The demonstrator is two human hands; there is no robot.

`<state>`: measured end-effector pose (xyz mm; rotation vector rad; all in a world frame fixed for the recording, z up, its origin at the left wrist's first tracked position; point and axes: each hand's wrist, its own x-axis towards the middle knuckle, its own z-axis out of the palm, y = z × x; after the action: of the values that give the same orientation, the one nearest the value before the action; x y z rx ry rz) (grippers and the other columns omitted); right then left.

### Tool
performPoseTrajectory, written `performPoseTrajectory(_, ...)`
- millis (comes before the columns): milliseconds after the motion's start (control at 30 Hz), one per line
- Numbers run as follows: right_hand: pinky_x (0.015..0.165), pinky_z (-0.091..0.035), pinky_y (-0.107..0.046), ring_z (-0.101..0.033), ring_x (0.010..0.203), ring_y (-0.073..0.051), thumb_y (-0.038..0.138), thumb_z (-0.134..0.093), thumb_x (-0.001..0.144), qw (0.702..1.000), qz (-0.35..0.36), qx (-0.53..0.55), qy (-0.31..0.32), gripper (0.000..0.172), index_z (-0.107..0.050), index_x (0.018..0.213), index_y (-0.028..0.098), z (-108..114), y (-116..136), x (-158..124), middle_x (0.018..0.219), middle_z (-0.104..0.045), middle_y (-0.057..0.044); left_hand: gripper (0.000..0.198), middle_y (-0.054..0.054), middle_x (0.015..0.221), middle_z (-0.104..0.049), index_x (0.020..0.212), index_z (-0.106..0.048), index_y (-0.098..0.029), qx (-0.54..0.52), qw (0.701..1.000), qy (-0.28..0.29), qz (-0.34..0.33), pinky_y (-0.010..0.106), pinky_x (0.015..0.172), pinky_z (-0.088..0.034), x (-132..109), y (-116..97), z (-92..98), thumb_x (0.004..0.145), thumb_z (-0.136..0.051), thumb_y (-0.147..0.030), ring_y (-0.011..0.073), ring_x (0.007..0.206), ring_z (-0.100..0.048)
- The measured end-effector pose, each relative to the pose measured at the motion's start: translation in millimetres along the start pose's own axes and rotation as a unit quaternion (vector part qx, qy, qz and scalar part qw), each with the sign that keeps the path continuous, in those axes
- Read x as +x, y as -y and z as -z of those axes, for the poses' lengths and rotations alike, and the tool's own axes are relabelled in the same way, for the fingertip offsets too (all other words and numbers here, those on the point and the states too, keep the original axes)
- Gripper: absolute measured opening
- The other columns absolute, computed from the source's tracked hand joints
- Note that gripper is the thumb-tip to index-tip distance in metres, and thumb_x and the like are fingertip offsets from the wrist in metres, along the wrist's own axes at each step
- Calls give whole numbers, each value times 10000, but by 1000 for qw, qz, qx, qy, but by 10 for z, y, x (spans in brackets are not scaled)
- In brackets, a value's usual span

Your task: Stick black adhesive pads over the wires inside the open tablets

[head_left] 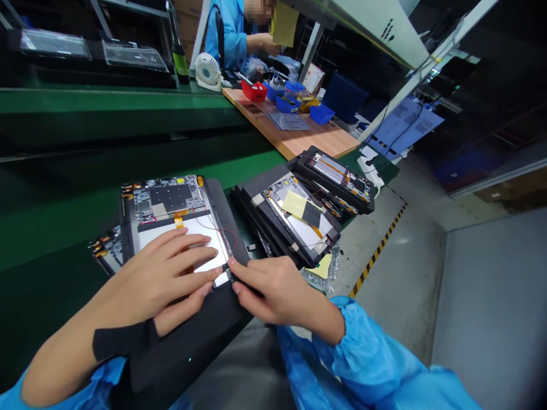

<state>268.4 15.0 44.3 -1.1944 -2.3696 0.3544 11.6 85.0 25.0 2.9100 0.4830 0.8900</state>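
An opened tablet (171, 210) lies in a black tray in front of me, showing its circuit board, a white battery and a thin red wire. My left hand (166, 273) lies flat on the white battery with fingers stretched out. My right hand (273, 287) is closed in a pinch at the tablet's near right edge, thumb and forefinger pressing on a small black part there. What the pinch holds is too small to name. The fingertips of both hands nearly touch.
A stack of opened tablets in black trays (299, 222) lies to the right, another tray (337, 176) behind it. A green conveyor belt (64, 222) runs on the left. At a wooden bench (307, 136) with red and blue bins, a person in blue (231, 31) works beside a white fan (208, 71).
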Motion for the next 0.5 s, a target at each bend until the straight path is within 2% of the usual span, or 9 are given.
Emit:
performPoseTrajectory(67, 486, -479, -318, -709, 596, -223, 311, -508, 1048, 999, 22, -28, 34, 464, -683, 1322, -20, -25, 38, -19, 765, -776, -115, 317, 31, 1188, -750, 1157, -757, -278, -4, 1000, -2, 5, 481, 1122, -419, 7, -4, 1, 977, -527, -156, 274, 1205, -599)
performPoseTrajectory(133, 514, -509, -306, -720, 616, -215, 306, -535, 1049, 999, 24, 24, 32, 400, -734, 1252, 25, 37, 55, 1, 751, -776, -99, 316, 31, 1197, -748, 1161, -760, -281, -13, 1000, 3, 18, 473, 1121, -423, 34, -14, 11, 982, -531, -159, 270, 1204, -607)
performPoseTrajectory(200, 611, -569, -282, -745, 690, -186, 261, -555, 1051, 991, -16, 129, -40, 282, -785, 1149, 129, 159, 69, 59, 837, -807, -77, 284, 51, 1222, -739, 1160, -759, -267, -17, 999, 14, 32, 471, 1090, -449, 80, -42, 32, 1000, -536, -191, 280, 1211, -611)
performPoseTrajectory(267, 669, -594, -273, -734, 722, -158, 219, -587, 1040, 968, -65, 206, -127, 225, -791, 1132, 199, 280, 107, 153, 913, -812, -50, 262, 88, 1234, -725, 1160, -747, -233, -15, 998, 32, 48, 481, 1051, -486, 146, -94, 57, 1020, -526, -238, 297, 1208, -616)
performPoseTrajectory(300, 672, -596, -275, -720, 724, -153, 207, -610, 1028, 961, -66, 224, -151, 213, -788, 1146, 214, 321, 142, 213, 923, -802, -43, 255, 101, 1220, -721, 1157, -739, -217, -16, 997, 45, 58, 483, 1036, -504, 186, -127, 68, 1022, -526, -260, 299, 1193, -622)
performPoseTrajectory(333, 674, -597, -277, -708, 733, -152, 201, -635, 1016, 959, -45, 233, -153, 203, -785, 1151, 219, 347, 186, 279, 918, -785, -40, 246, 103, 1188, -720, 1145, -731, -209, -22, 996, 56, 72, 476, 1026, -521, 226, -163, 76, 1016, -533, -277, 293, 1166, -633)
performPoseTrajectory(400, 724, -604, -291, -701, 802, -163, 219, -684, 995, 963, 45, 236, -121, 161, -788, 1118, 212, 354, 296, 420, 905, -744, -41, 207, 73, 1110, -716, 1091, -724, -217, -35, 991, 67, 108, 434, 1019, -542, 296, -242, 86, 995, -552, -281, 259, 1096, -652)
performPoseTrajectory(500, 872, -604, -329, -694, 962, -191, 281, -721, 988, 963, 147, 216, -60, 151, -779, 1101, 200, 322, 456, 615, 1007, -720, -69, 158, 16, 979, -697, 921, -711, -242, -27, 983, 13, 181, 348, 957, -570, 321, -366, 85, 967, -562, -263, 207, 967, -670)
